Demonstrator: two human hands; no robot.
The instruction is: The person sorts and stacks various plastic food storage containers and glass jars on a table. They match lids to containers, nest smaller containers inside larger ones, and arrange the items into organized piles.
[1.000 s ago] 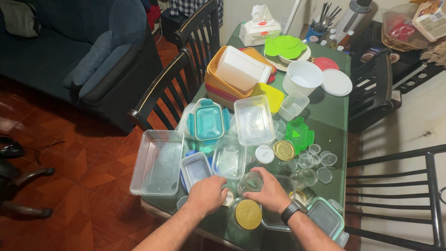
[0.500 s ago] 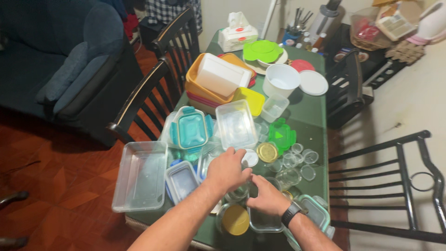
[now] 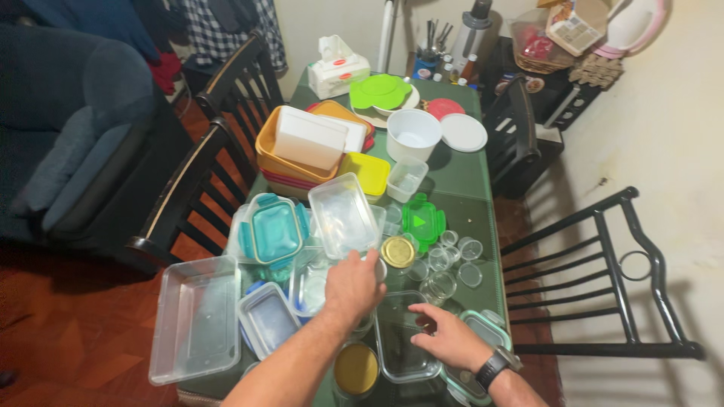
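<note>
My left hand [image 3: 351,287] reaches forward over a cluster of clear containers, its curled fingers just below an upturned clear rectangular tub [image 3: 343,215] and beside a gold round lid [image 3: 397,251]. What lies under its fingers is hidden. My right hand [image 3: 446,336], with a black watch on the wrist, rests with fingers spread on the rim of a clear rectangular container [image 3: 400,354]. A small glass jar [image 3: 437,287] stands just beyond it. A jar with a yellow lid [image 3: 356,369] sits between my forearms.
On the green table [image 3: 467,181] are a teal-lidded container [image 3: 273,232], a large clear tray [image 3: 196,316], a green clip lid [image 3: 422,220], small clear cups [image 3: 456,249], stacked orange tubs [image 3: 279,162] and a white bowl [image 3: 411,134]. Black chairs [image 3: 603,286] flank it.
My left hand moved forward from the table's near edge to the containers in the middle. My right hand let go of the small glass jar and dropped onto the clear container. The view tilted.
</note>
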